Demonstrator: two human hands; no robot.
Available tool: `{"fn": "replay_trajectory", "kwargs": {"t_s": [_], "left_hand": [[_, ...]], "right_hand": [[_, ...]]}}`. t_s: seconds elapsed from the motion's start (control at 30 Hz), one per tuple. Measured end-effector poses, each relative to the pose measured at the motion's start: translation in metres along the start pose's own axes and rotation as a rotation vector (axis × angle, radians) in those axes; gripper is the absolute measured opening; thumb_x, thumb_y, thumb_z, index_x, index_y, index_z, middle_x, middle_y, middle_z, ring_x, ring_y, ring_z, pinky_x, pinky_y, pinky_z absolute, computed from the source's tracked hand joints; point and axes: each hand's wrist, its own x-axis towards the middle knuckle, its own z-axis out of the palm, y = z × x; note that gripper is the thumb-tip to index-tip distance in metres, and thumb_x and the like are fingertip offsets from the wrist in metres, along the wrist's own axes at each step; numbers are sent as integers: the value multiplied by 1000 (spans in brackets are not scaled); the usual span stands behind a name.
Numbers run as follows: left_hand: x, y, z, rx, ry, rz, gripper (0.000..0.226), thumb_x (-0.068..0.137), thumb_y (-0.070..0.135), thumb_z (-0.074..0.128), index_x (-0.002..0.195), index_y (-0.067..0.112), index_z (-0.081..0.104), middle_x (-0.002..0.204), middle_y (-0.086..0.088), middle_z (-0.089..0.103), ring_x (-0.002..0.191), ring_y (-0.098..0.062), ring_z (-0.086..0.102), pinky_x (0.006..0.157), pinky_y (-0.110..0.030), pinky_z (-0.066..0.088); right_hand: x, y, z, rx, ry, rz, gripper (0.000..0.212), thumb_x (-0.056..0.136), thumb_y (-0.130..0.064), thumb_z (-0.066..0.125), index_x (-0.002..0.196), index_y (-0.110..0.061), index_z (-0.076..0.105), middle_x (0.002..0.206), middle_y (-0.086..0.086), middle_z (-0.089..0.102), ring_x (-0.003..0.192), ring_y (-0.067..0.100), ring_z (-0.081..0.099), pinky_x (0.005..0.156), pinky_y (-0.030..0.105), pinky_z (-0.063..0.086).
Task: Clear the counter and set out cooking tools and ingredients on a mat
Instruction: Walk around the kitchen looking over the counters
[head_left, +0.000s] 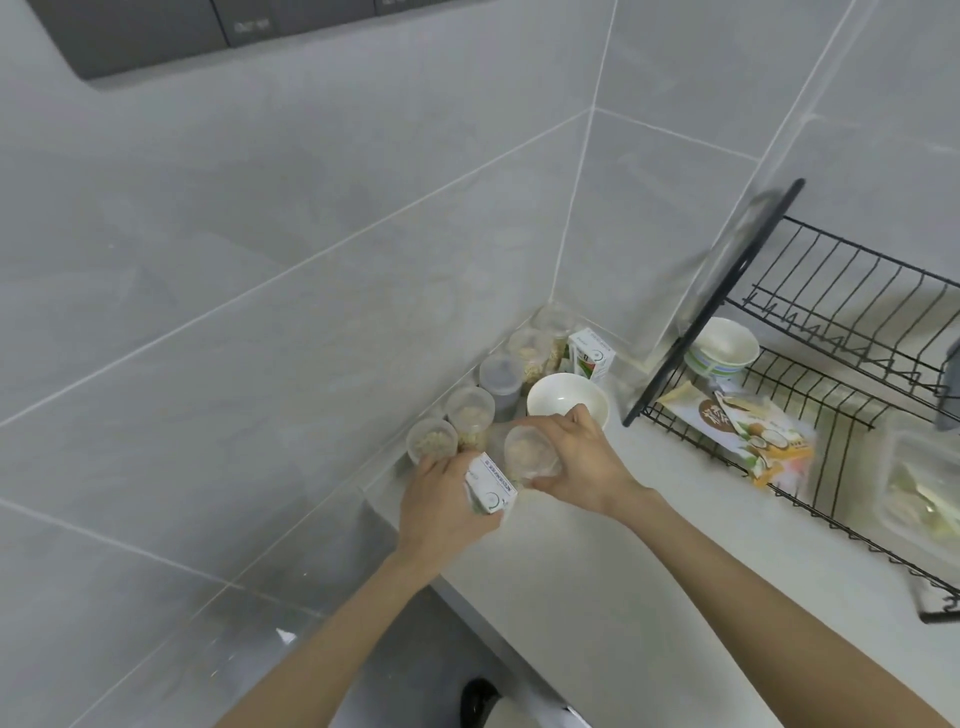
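Note:
My left hand (441, 506) grips a small white carton (488, 486) at the counter's left end. Beside it, my right hand (582, 460) holds a clear lidded tub (530, 452) of pale grain from above. Behind my hands, several more clear tubs (470, 415) of grains line the wall toward the corner. A white bowl (566, 402) stands just behind my right hand. A second white carton (592, 356) stands upright in the corner.
A black wire dish rack (831, 322) fills the counter's right side, holding a striped bowl (722, 345), snack packets (748, 431) and a clear box (919, 483). A dark board (727, 291) leans against the rack. The pale counter (623, 571) ends at the left over a tiled floor.

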Motion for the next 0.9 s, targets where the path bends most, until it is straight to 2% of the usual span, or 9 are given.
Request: {"fn": "replay_trajectory", "kwargs": {"t_s": [0.1,0.2,0.3,0.33,0.43,0.63,0.73,0.9], "left_hand": [[-4,-3,-5,-104,8,0,77,61,49,80,130,29,50,125,14,57,123,-11,40,92,-24,40],[-10,1,-17,-204,10,57,77,60,43,84,128,28,53,120,14,56,117,-8,43,90,-20,38],[-18,11,-31,-342,-14,129,68,59,37,86,117,39,52,108,27,56,101,9,50,79,-5,36],[-22,14,-35,-410,-30,139,67,58,33,87,113,43,50,106,28,57,99,13,52,79,-4,38],[-31,24,-41,-529,-59,174,70,55,26,89,112,35,49,107,22,59,95,13,55,83,-7,43],[-64,51,-59,-634,-163,339,67,59,15,89,114,22,50,108,19,58,91,21,52,73,-1,41],[-87,67,-63,-639,-258,424,67,59,19,89,114,24,51,110,13,59,93,18,53,78,-7,48],[-132,113,-52,-643,-419,574,65,58,20,89,111,25,52,108,12,61,97,12,54,78,-12,51]], "right_hand": [[-16,-2,-11,45,43,30,73,71,-42,76,134,-33,42,121,-9,54,102,13,26,100,30,32],[-37,-6,-22,128,113,66,74,70,-41,78,134,-32,43,123,-10,52,109,13,28,104,31,33],[-61,-14,-33,215,206,104,73,70,-38,80,133,-31,45,121,-14,50,113,10,31,104,27,33],[-71,-19,-38,233,242,120,73,69,-38,81,133,-31,46,121,-15,50,114,10,33,103,26,33],[-101,-35,-51,292,360,186,70,68,-38,81,129,-31,48,124,-14,51,116,7,44,99,22,36],[-176,-75,-67,438,600,311,65,67,-24,83,123,-30,50,123,-18,54,110,-1,51,94,27,48],[-224,-92,-72,432,693,384,63,68,-19,84,120,-30,50,120,-19,55,108,-1,53,92,29,51],[-317,-117,-77,396,832,531,64,69,-23,83,124,-29,51,119,-16,55,109,1,54,93,28,51]]}}
